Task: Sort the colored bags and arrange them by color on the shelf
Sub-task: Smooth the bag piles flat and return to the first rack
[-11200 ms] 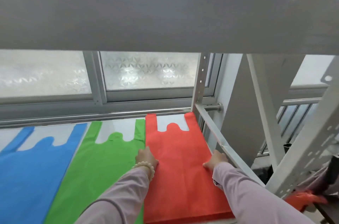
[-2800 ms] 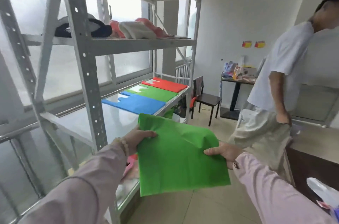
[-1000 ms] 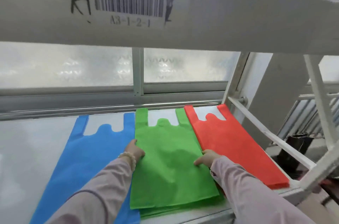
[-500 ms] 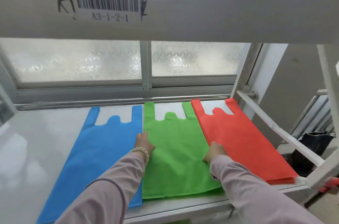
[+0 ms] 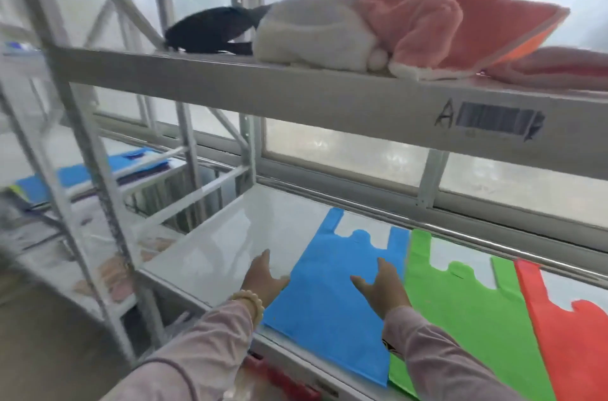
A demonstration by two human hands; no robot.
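Three flat bags lie side by side on the white shelf point(image 5: 237, 236): a blue bag point(image 5: 332, 305) on the left, a green bag point(image 5: 467, 315) in the middle, a red bag point(image 5: 572, 344) on the right. My left hand point(image 5: 263, 279) is open, fingers spread, hovering at the blue bag's left edge. Over that same bag's right side, near the green one, my right hand point(image 5: 381, 289) is open as well. Neither hand holds anything.
The upper shelf beam point(image 5: 296, 98) with a barcode label carries folded pink, cream and black cloths point(image 5: 388, 25). A neighbouring rack on the left holds more blue bags point(image 5: 82, 173). Upright metal posts point(image 5: 95, 190) stand to my left. Red items lie below the shelf edge.
My hands have left the green bag and moved left to the blue bag, fingers now spread. The view has swung left and up, showing the upper shelf and the neighbouring rack.
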